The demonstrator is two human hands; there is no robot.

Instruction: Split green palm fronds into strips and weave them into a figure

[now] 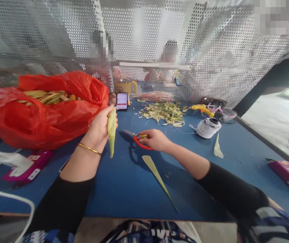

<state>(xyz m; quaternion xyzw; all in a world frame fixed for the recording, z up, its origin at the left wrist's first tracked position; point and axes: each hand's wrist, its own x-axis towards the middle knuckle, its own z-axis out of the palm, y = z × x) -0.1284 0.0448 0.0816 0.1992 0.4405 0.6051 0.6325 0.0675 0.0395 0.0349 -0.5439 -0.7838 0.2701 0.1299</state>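
A folded pale green husk hangs point down from my left hand, whose fingers are wrapped round its upper part. My right hand grips red-handled scissors just above the blue table, their blades pointing left toward the husk without touching it. Below the scissors, one long narrow husk strip lies flat. A pile of cut husk scraps is spread behind my right hand.
Left: red plastic bag of husks, purple power strip with white plugs. Back: phone, perforated metal screen. Right: yellow glue gun, white thread spool, small husk piece, purple box. People are behind the screen.
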